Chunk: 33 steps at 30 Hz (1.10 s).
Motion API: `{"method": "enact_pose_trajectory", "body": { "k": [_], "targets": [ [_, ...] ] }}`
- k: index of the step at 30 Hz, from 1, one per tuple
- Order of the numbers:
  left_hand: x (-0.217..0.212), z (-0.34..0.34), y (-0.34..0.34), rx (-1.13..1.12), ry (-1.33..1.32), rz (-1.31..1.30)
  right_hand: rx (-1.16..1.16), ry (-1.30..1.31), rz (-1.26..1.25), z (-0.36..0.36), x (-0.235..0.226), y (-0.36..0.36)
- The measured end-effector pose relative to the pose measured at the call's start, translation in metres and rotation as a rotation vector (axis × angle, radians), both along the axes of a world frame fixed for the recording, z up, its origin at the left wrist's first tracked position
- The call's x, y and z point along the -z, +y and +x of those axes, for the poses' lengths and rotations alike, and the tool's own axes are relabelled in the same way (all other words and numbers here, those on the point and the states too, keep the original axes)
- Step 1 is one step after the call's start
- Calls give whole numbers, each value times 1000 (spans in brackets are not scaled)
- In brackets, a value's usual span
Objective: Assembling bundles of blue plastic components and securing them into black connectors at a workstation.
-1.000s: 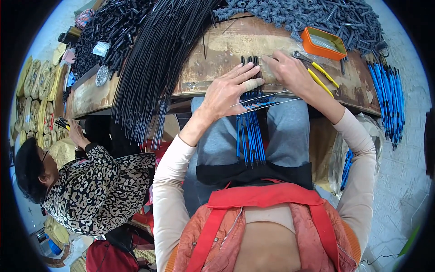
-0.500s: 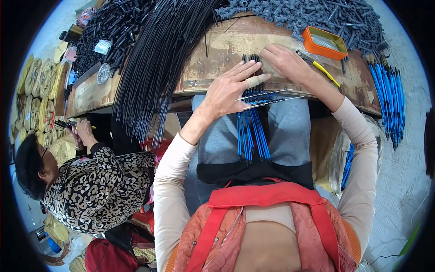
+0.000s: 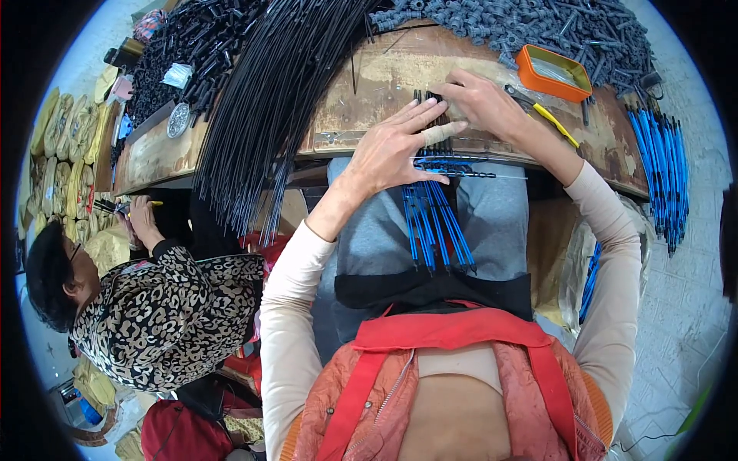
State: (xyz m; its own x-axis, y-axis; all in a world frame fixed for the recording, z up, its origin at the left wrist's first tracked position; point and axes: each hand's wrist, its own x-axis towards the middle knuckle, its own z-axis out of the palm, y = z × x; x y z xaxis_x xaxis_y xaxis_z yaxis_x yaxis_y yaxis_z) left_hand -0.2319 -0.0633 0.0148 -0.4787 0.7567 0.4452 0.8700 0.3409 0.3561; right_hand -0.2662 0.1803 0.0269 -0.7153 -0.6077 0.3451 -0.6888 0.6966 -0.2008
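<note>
My left hand [image 3: 396, 142] lies over a bundle of thin blue rods with black ends [image 3: 430, 223], pressing it at the table edge. Its fingers are stretched across the rods' upper part; a pale wrap circles one finger. Several thin black rods [image 3: 469, 170] cross the bundle sideways beside my left thumb and reach out to the right. At the bundle's far end, my right hand [image 3: 475, 100] is closed in a pinch at a black rod tip [image 3: 434, 95]; its fingertips partly hide what they grip. The bundle's lower ends hang over my lap.
Pliers with yellow handles [image 3: 555, 124] lie right of my right hand, below an orange box [image 3: 553, 75] of clear pieces. Grey fittings [image 3: 523, 31] and long black rods [image 3: 284, 84] are piled behind. Blue rods [image 3: 659, 169] overhang the right edge. A co-worker [image 3: 154, 307] sits at left.
The crosswise rods have swung round and now show black ends beside my left thumb. The bundle's hanging ends have spread slightly to the right. My right fingers have moved left and down onto a tip.
</note>
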Motion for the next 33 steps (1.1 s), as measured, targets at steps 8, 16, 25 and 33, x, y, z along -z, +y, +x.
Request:
{"method": "enact_pose_trajectory", "body": {
  "k": [8, 16, 25, 33],
  "targets": [
    [1, -7, 0, 44, 9, -55, 35, 129, 126, 9, -6, 0],
    [2, -5, 1, 47, 15, 0, 118, -9, 364, 14, -26, 16],
    [1, -4, 2, 38, 29, -1, 17, -29, 157, 6, -11, 7],
    [1, -4, 1, 55, -30, 32, -101, -327, -93, 74, -63, 11]
  ]
}}
